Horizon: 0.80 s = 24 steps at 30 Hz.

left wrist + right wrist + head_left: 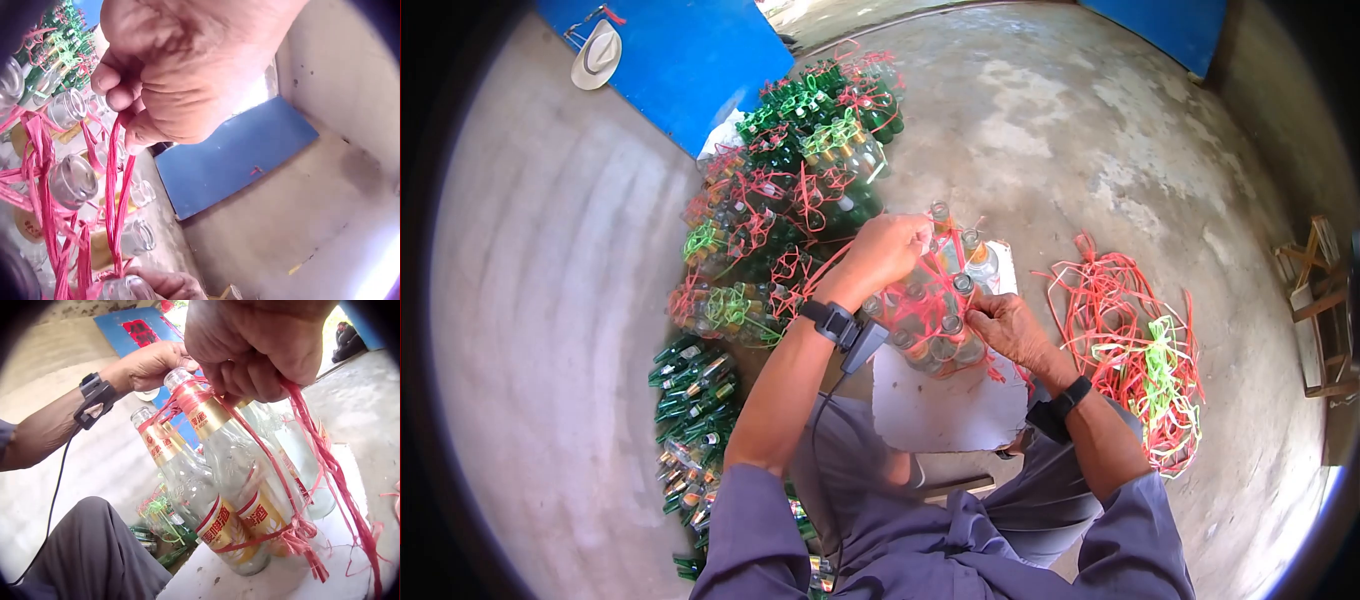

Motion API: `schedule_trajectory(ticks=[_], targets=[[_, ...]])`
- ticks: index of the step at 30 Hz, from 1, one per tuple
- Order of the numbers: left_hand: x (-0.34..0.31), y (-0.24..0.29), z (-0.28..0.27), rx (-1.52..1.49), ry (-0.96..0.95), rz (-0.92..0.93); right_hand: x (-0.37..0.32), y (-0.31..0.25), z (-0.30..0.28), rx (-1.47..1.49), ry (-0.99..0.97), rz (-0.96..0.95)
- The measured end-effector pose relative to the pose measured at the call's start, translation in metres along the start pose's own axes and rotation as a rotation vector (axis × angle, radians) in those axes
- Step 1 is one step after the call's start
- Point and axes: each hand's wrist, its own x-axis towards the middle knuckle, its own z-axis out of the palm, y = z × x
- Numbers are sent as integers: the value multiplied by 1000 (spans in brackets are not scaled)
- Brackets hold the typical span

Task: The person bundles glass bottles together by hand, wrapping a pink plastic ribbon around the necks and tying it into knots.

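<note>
Clear glass beer bottles [980, 262] with gold labels stand upright in a cluster, bound with red plastic twine [255, 540] round their bodies and necks. My left hand [888, 252] is above the far left side of the cluster. In the left wrist view its thumb and fingers pinch a doubled strand of red twine [114, 187], drawn taut from the bottle necks. My right hand [1012, 328] is at the near right necks. Its fingers curl round red twine in the right wrist view, with loose strands [328, 469] hanging down. The bottles stand on a white board [945, 410] before my lap.
Tied bundles of green and clear bottles [800, 120] stand at the left, with loose green bottles [690, 390] lying nearer. A heap of red and light green twine [1115, 320] lies on the floor at the right. A wooden stool [1320, 310] is at the far right.
</note>
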Motion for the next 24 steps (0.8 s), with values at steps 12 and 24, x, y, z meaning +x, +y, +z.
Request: schedule_trajectory(ticks=[12, 24], targets=[[9, -20, 14, -152, -34, 1, -1, 7, 14, -303, 188, -254], [16, -28, 11, -129, -100, 47, -2, 2, 16, -327, 218, -244]])
